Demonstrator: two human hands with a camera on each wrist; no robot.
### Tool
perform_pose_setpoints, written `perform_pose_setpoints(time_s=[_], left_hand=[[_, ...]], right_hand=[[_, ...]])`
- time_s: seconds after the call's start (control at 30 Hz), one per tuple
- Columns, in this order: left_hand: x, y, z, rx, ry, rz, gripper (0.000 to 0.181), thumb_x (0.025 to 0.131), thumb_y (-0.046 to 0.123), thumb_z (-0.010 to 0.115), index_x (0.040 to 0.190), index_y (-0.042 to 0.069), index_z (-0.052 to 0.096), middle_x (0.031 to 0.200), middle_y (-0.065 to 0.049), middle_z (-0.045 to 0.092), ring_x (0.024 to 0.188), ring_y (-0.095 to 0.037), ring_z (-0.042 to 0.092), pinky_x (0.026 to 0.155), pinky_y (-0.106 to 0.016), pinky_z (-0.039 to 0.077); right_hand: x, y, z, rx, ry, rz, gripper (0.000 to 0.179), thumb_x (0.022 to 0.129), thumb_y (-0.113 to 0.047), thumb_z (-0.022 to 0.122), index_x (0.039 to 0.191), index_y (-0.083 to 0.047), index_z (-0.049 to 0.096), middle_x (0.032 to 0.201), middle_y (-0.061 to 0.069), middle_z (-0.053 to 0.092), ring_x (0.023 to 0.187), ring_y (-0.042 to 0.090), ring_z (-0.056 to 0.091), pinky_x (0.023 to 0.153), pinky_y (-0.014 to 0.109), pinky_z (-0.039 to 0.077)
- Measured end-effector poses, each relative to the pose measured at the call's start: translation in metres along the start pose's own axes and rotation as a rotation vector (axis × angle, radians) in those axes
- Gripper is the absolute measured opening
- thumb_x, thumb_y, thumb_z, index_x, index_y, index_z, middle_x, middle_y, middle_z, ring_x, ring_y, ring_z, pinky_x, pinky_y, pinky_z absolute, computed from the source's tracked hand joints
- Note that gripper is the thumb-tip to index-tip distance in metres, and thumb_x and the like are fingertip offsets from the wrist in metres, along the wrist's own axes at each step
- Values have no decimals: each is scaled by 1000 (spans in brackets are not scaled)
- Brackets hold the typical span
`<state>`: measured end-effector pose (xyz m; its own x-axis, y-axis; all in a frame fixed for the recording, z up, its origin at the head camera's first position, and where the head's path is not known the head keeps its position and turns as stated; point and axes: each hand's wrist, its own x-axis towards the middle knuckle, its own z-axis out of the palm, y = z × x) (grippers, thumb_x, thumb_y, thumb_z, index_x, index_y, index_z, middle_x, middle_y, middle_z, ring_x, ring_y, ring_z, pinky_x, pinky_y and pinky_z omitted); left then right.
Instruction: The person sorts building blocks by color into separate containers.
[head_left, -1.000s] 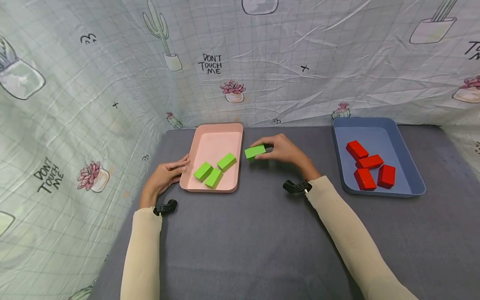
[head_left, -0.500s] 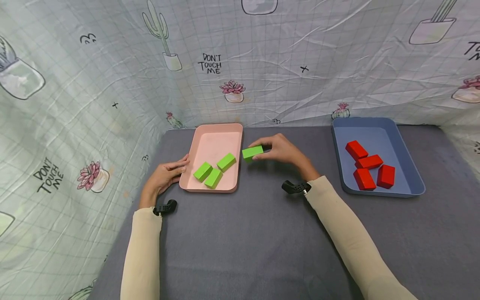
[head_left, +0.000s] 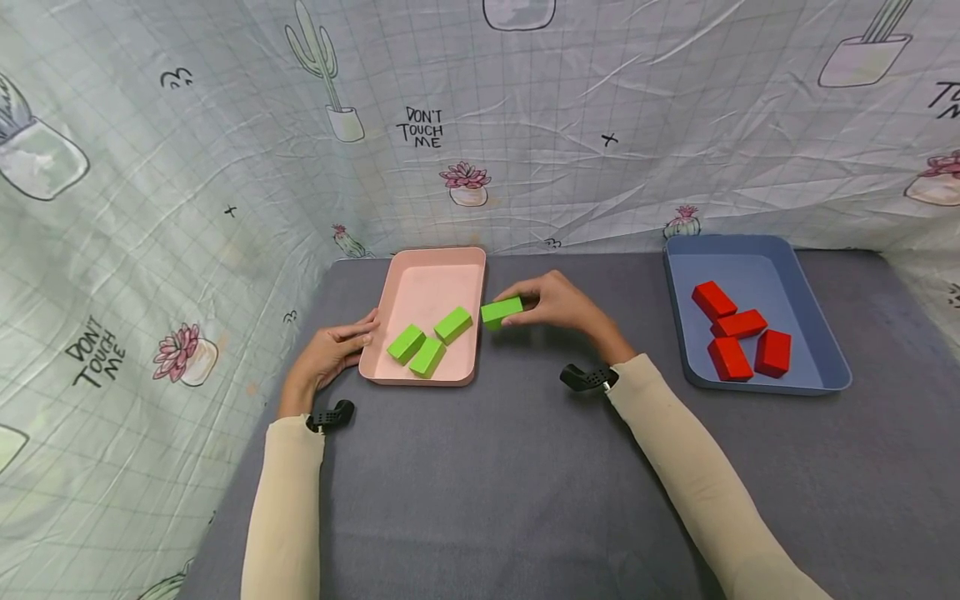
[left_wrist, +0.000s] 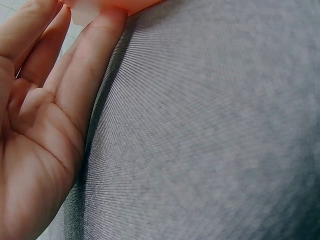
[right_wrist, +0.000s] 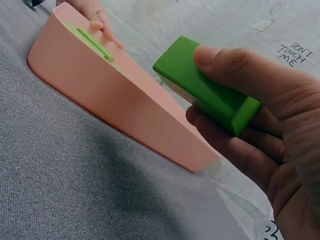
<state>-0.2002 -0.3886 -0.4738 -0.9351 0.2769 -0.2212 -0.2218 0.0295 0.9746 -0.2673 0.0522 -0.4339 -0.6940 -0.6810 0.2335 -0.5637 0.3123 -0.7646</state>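
Observation:
Between thumb and fingers, my right hand pinches a green block just off the right edge of the pink tray. The right wrist view shows the same green block raised above the grey cloth, with the tray wall behind it. Inside the pink tray, toward its near end, lie three green blocks. My left hand touches the tray's left side with fairly straight fingers; in the left wrist view those fingers meet the tray's pink edge.
A blue tray stands to the right, holding several red blocks. Grey cloth covers the table. A printed curtain hangs along the back and left side.
My right hand has moved slightly left with the green block, bringing it nearer the pink tray's right edge. The left hand, both trays and the other blocks have stayed put.

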Motion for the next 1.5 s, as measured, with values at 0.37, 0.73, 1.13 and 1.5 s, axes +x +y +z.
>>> perform_pose_setpoints(time_s=[0.37, 0.73, 1.13, 1.5], left_hand=[[4, 0, -3, 8, -3, -2, 51, 101, 6, 60, 148, -7, 45, 164, -1, 31, 141, -9, 44, 95, -30, 56], [5, 3, -3, 18, -14, -2, 51, 101, 6, 61, 148, -7, 44, 164, -1, 30, 137, -5, 48, 93, -30, 56], [6, 4, -5, -2, -22, -16, 51, 102, 4, 60, 148, -8, 43, 164, -1, 29, 135, -2, 49, 93, -30, 56], [6, 6, -6, -20, -25, -21, 50, 102, 2, 59, 148, -8, 43, 164, -2, 29, 134, -2, 50, 93, -30, 56]], right_hand=[[6, -2, 0, -12, -5, -39, 34, 82, -27, 88, 114, -16, 79, 88, -6, 76, 70, 8, 66, 65, 24, 53], [10, -2, 1, 5, 2, -37, 33, 82, -23, 88, 113, -17, 80, 89, -7, 76, 73, 8, 68, 67, 25, 55], [19, -5, 6, 19, 29, -66, 36, 80, -19, 89, 115, -16, 79, 96, -4, 77, 79, 8, 69, 72, 26, 58], [30, -6, 7, 35, 51, -56, 37, 79, -14, 90, 115, -15, 80, 99, -2, 78, 79, 10, 69, 72, 25, 57]])
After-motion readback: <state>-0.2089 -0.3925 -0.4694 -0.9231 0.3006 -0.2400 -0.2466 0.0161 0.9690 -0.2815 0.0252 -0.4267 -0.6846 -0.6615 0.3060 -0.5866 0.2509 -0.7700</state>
